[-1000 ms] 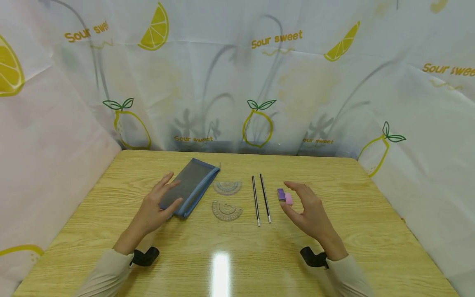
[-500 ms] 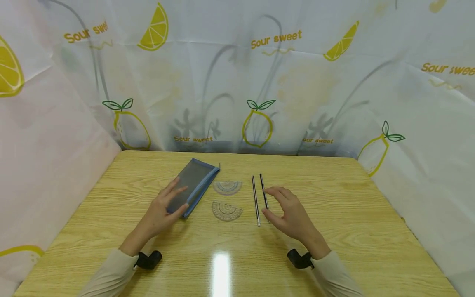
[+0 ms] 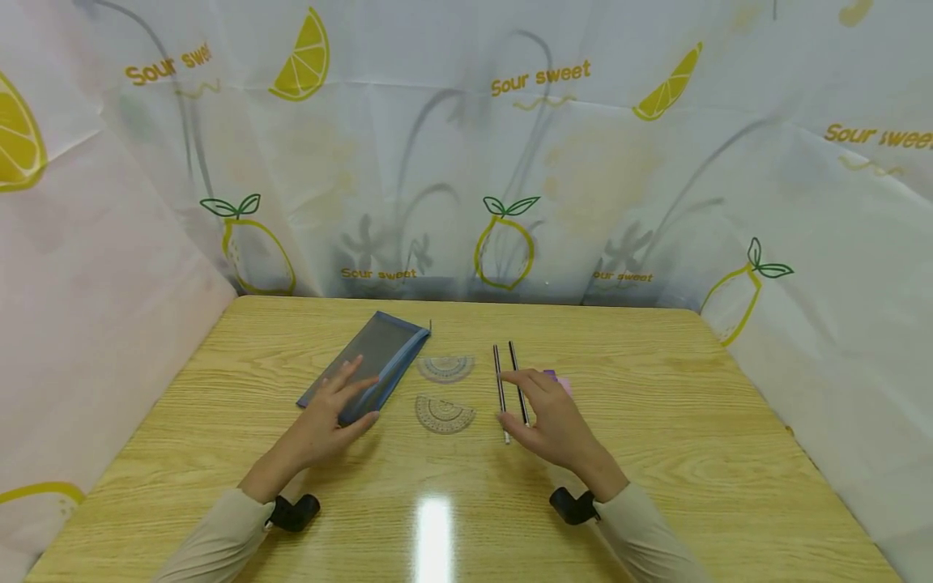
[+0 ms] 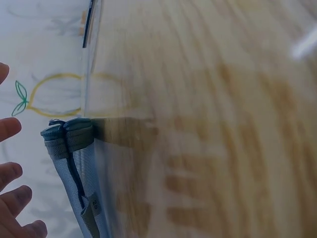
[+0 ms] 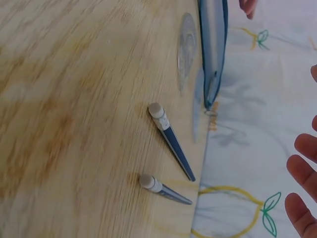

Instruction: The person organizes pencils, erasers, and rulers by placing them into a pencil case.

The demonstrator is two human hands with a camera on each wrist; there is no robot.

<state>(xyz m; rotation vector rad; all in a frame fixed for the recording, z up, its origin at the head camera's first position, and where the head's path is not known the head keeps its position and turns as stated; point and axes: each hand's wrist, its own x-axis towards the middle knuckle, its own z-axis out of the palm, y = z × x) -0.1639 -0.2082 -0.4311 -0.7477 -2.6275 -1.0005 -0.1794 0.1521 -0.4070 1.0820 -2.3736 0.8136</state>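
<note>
Tbl (image 3: 700,429) before me, wood-grain. On it, L to R: blue mesh pouch (image 3: 382,344), 2 clear protractors (image 3: 445,414), 2 dark pencils (image 5: 174,148) w/ white ends, purple block (image 3: 550,375) & pink block (image 3: 565,385), both part. hidden.

Left of centre, a blue-edged grey mesh pouch (image 3: 376,344); mid-frame, clear protractors (image 3: 445,414) and dark, white-ended pencils (image 3: 498,360), then a purple block (image 3: 550,375) and pink block (image 3: 565,386) — yellow wood-grain table (image 3: 692,397) below. Upper frame: white backdrop (image 3: 423,40) — yellow lemon prints (image 3: 303,61).

1. Blue mesh pouch (image 4: 86,163) with a zipper (image 4: 74,171).
2. Left of the pouch, apart: left hand (image 4: 10,174).
3. Right of the pouch: wood-grained table (image 4: 223,124).
4. Above the pouch: lemon print (image 4: 56,94), then a slim dark stick (image 4: 88,25).
</note>
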